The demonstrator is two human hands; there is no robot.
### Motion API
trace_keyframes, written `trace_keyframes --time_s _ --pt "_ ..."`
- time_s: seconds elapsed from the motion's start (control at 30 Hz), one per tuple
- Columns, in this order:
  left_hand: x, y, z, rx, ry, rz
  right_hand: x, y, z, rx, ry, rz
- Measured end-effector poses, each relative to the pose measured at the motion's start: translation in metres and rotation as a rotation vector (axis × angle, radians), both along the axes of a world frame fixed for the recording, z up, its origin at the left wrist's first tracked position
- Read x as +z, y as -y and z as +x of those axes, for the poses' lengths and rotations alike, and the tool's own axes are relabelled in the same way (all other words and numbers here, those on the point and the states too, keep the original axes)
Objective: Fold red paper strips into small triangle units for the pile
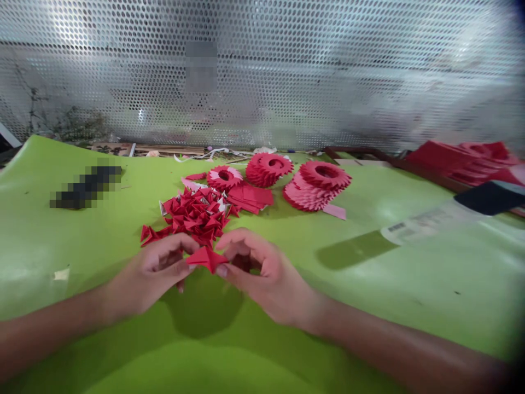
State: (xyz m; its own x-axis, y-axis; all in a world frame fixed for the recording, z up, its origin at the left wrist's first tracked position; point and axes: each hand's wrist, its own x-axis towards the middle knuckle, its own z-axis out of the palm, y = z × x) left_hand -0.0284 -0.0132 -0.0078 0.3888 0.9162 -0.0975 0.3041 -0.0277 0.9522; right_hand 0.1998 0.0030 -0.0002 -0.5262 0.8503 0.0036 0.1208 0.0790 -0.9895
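Note:
Between my two hands is a folded red paper piece (207,259), held a little above the green tabletop. My left hand (153,273) pinches its left corner between thumb and fingers. At the right corner, my right hand (262,273) grips it the same way, thumb in front. Just beyond lies a heap of small folded red paper triangles (194,213), a few showing white. Flat red paper slips (250,197) rest to the right of that heap.
Behind stand a small red-and-pink paper ring (225,177), a red ring stack (268,168) and a taller pink-and-red one (315,186). A clear bottle with a dark cap (490,197) lies at right, near red paper stacks (463,161). A perforated metal screen (262,71) closes the back.

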Motion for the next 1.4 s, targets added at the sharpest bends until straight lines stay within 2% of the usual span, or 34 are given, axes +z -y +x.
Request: trace_keyframes --time_s 0.1,0.2,0.5,0.7,0.9,1.07,1.23,1.4 --pt "0.005 0.004 0.009 -0.005 -0.222 0.140 0.000 0.002 -0.003 0.018 -0.015 -0.015" --pt "0.009 0.007 0.013 -0.054 -0.302 0.197 -0.002 0.003 -0.005 0.036 -0.015 -0.027" --pt "0.005 0.009 0.006 -0.114 -0.312 0.125 -0.004 0.004 -0.007 0.007 -0.014 -0.016" --pt "0.009 0.013 0.008 -0.158 -0.337 0.167 -0.001 0.005 -0.007 0.005 0.025 -0.035" --pt "0.005 0.012 0.007 -0.232 -0.337 0.219 -0.002 0.007 -0.006 0.049 0.057 -0.003" --pt "0.004 0.007 0.009 -0.233 -0.368 0.294 0.001 0.007 -0.004 0.100 0.048 0.007" --pt "0.004 0.006 0.010 -0.260 -0.410 0.345 0.002 0.005 -0.003 0.080 0.135 0.007" --pt "0.007 0.006 0.012 -0.193 -0.424 0.327 -0.001 0.003 -0.003 0.062 0.213 0.088"
